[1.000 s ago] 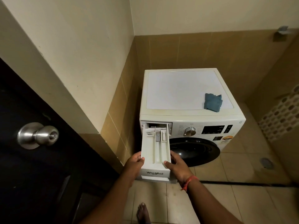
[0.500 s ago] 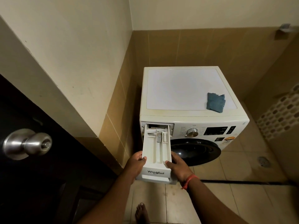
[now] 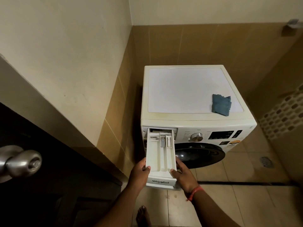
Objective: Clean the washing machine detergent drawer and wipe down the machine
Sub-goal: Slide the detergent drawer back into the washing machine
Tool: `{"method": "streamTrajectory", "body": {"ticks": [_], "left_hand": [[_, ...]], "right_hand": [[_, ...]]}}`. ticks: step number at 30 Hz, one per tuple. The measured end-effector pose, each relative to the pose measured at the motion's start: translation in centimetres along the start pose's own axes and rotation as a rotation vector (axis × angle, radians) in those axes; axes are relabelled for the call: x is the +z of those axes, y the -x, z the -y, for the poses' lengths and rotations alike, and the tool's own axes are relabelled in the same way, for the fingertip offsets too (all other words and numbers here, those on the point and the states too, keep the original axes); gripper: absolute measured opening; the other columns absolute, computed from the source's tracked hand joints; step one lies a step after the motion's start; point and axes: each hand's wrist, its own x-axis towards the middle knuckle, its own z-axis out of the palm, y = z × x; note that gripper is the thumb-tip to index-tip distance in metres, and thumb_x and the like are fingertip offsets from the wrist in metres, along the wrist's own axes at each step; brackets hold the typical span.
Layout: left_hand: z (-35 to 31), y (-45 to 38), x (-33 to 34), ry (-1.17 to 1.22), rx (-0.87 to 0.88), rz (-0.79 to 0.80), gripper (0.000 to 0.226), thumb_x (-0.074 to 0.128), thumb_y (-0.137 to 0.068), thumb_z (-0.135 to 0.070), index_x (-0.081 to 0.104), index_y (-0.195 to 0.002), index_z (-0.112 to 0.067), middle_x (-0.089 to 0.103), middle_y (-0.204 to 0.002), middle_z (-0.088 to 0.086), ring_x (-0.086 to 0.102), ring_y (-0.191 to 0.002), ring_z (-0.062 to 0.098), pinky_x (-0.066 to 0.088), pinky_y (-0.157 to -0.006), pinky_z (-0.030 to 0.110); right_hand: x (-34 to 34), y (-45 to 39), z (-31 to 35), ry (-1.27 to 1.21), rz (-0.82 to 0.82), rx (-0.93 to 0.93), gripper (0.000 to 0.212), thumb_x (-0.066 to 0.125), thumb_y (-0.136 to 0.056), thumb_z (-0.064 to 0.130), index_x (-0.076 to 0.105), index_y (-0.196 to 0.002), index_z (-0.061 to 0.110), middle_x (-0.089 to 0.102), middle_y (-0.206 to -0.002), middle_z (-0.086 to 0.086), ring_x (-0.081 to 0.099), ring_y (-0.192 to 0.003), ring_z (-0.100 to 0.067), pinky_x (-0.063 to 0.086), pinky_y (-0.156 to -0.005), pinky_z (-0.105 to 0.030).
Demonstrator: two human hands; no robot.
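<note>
Detergent drawer (image 3: pixel 161 154), white with three long compartments, sits pulled far out, both hands gripping its front sides.

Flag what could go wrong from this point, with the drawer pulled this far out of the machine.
1. The detergent drawer hangs far out of its slot, gripped only near its front by the left hand and right hand; it may come free suddenly and drop.
2. Any residue in it could spill onto the tiled floor by the bare foot.
3. The blue cloth lies on the machine's far right, away from both hands.
</note>
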Motion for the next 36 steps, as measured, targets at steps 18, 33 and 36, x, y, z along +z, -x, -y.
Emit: {"method": "streamTrajectory", "body": {"ticks": [18,33,36], "left_hand": [[-0.2,-5.1,-3.1,-0.676,0.389,0.124,0.053,0.065,-0.088,-0.036,0.05,-0.138,-0.029,0.036,-0.15,-0.019,0.044,-0.132,0.008,0.037,-0.107,0.025],[-0.1,-7.3,-3.2,-0.955,0.59,0.049,0.029,0.055,-0.095,-0.038,0.056,-0.122,-0.027,0.05,-0.136,-0.012,0.06,-0.109,0.016,0.051,-0.083,0.033],[-1.3,-8.1,-2.9,-0.933,0.587,0.04,0.027,0.055,-0.095,-0.035,0.056,-0.121,-0.028,0.049,-0.138,-0.011,0.059,-0.112,0.016,0.051,-0.084,0.032]], "right_hand": [[0.5,-5.2,3.7,-0.071,-0.119,-0.032,0.021,0.055,-0.098,0.021,0.061,-0.118,0.026,0.071,-0.109,0.001,0.068,-0.096,-0.011,0.052,-0.068,-0.015],[-0.7,-3.4,2.1,0.954,-0.127,-0.391,0.038,0.071,-0.084,0.033,0.062,-0.121,0.027,0.051,-0.132,0.01,0.057,-0.109,-0.008,0.049,-0.091,-0.021],[-0.2,-4.6,3.0,1.029,-0.17,-0.406,0.025,0.068,-0.086,0.022,0.065,-0.111,0.027,0.055,-0.128,0.008,0.062,-0.099,-0.007,0.052,-0.083,-0.019]]}}
